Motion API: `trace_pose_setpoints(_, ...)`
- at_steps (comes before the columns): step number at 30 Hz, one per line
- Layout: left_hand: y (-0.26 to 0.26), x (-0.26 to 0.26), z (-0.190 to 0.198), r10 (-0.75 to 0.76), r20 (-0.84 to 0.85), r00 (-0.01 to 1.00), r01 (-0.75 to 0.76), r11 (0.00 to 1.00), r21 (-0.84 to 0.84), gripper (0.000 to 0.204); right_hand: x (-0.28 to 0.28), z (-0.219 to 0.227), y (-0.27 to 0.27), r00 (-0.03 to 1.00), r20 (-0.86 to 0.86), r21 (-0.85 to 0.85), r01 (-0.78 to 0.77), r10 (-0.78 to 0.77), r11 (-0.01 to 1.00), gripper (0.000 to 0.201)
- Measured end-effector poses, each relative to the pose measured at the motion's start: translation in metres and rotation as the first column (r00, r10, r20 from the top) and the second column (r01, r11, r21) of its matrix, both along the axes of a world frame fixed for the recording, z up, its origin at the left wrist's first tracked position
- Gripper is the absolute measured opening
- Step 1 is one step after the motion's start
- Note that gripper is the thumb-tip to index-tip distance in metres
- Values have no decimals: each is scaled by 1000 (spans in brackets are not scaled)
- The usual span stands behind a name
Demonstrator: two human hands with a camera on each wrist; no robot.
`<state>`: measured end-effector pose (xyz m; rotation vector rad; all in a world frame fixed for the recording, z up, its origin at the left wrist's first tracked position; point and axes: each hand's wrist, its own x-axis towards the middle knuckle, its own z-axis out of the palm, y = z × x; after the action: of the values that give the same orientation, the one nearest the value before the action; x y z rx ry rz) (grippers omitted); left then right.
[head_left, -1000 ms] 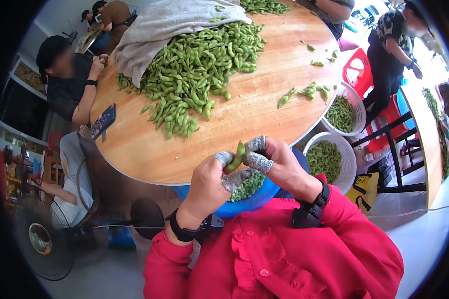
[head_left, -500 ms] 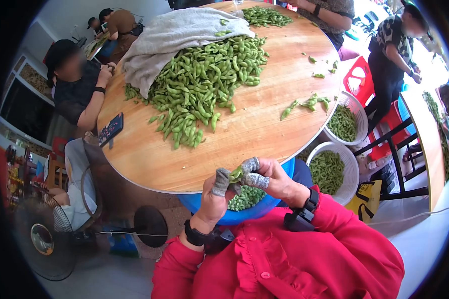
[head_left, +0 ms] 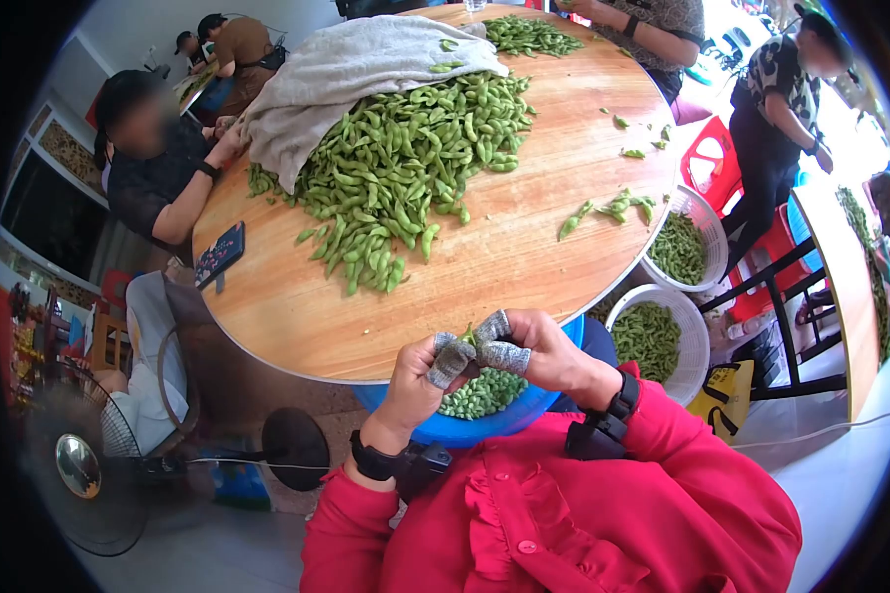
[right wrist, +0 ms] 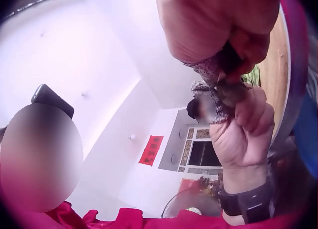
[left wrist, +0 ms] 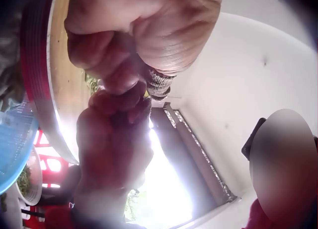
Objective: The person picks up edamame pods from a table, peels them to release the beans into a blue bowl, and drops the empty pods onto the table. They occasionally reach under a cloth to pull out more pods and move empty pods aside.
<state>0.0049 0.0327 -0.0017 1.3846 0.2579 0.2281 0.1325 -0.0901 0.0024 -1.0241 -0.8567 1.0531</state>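
Note:
Above the near edge of the table, my left hand [head_left: 412, 382] and right hand [head_left: 546, 354] meet, with grey knitted covers on thumbs and fingers. Between them they pinch a green soybean pod [head_left: 469, 337], mostly hidden by the covered fingertips. The left wrist view shows my left hand [left wrist: 164, 35] from below, its fingers curled in against the right. In the right wrist view, my right hand [right wrist: 218, 30] hides most of the pod. Below both hands, a blue basin [head_left: 485, 426] holds shelled green beans [head_left: 487, 392].
A large pod heap [head_left: 396, 178], partly under a grey cloth [head_left: 336, 79], covers the round table's [head_left: 524, 257] far left. A phone [head_left: 220, 255] lies at its left edge. Two white baskets [head_left: 697, 361] of pods stand right, a fan [head_left: 79, 465] left. Other people [head_left: 158, 168] sit or stand around.
The pod, upright and mostly visible a second ago, is now largely covered by my fingers. My hands have drawn closer together. The person at left has reached toward the cloth.

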Motion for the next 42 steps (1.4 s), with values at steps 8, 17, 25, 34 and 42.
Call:
trace_pose_setpoints(8,-11,0,7,184,-112,977,-190,981,-45,16,-5,-8,8,971,232,-66,68,-51,996,12)
trace_pose_setpoints(17,5,-14,3,58,-139,989,-29,979,202,17,-12,-6,8,873,464,-113,226,-150,968,11)
trace_pose_setpoints(25,13,-16,-1,-3,-111,994,10,998,64,22,-10,-1,9,746,666,-76,104,-28,992,12)
trace_pose_setpoints(34,11,-18,0,-122,-93,988,116,991,-67,19,2,-1,6,898,421,-88,-97,125,991,10)
trace_pose_setpoints(42,-17,-14,-12,0,-56,998,31,833,553,23,24,6,-35,630,771,-103,275,-99,956,9)
